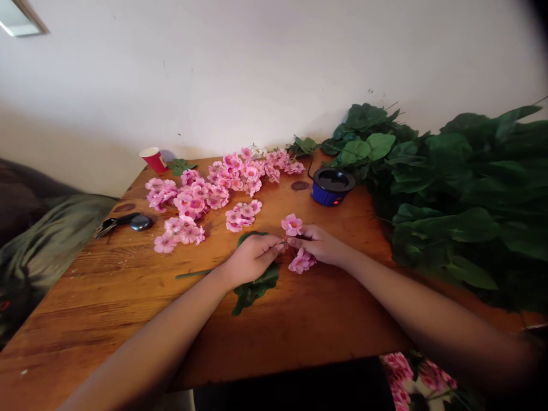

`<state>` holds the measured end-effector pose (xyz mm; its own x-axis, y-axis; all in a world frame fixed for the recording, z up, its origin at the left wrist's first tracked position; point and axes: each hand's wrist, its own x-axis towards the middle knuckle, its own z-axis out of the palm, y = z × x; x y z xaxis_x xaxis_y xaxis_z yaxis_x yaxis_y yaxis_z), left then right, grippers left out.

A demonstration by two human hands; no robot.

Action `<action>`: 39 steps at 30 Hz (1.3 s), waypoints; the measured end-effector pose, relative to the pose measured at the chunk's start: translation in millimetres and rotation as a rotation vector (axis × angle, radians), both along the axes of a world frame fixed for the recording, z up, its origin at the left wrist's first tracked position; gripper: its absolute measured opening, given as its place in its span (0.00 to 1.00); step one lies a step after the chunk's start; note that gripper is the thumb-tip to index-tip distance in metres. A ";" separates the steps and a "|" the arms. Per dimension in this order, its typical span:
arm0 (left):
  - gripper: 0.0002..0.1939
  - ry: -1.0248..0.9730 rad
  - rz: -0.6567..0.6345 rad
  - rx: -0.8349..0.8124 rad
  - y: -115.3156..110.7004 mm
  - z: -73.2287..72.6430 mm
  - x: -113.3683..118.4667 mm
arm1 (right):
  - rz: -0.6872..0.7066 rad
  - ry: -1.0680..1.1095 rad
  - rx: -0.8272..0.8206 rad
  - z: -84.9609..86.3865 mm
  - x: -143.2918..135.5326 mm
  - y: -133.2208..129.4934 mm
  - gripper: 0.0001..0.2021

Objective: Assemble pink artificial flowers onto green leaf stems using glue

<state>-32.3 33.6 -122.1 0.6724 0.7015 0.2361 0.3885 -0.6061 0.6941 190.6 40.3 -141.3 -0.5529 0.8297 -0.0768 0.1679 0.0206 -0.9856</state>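
Note:
Over the front middle of the table, my left hand (252, 260) pinches a thin stem at its fingertips. Green artificial leaves (257, 291) show beneath and around that hand, and a green stem (192, 274) sticks out to its left. My right hand (319, 244) is closed at the other side, fingertips meeting the left ones at the stem. Pink artificial flowers (291, 225) show above and below the right fingers. Where the stem joins the flowers is covered by my fingers. A small cluster of pink blossoms (243, 215) lies just beyond my left hand.
More pink flower bunches (192, 200) spread over the table's (107, 297) back left. A blue melting pot (329, 188) with a red light stands behind my right hand. Green leaves (462, 200) pile up on the right. A red cup (154, 160) and wire cutters (113, 224) are at left.

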 end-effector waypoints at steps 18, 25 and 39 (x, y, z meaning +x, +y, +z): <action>0.18 0.266 0.050 0.274 1.6 -3.4 -2.0 | -0.120 0.160 -0.009 -8.3 7.8 2.7 0.14; 0.20 0.420 0.294 0.340 2.6 -5.0 -4.6 | -0.358 0.085 0.240 -3.2 3.8 -1.2 0.18; 0.20 0.622 0.557 0.364 -3.9 4.9 -4.2 | -0.685 0.488 0.255 8.3 7.8 -0.5 0.12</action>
<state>-36.5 29.7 -117.2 0.3388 0.9160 0.2148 0.9311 -0.3592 0.0633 198.4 39.8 -133.0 0.1498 0.9507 0.2714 -0.2148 0.2992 -0.9297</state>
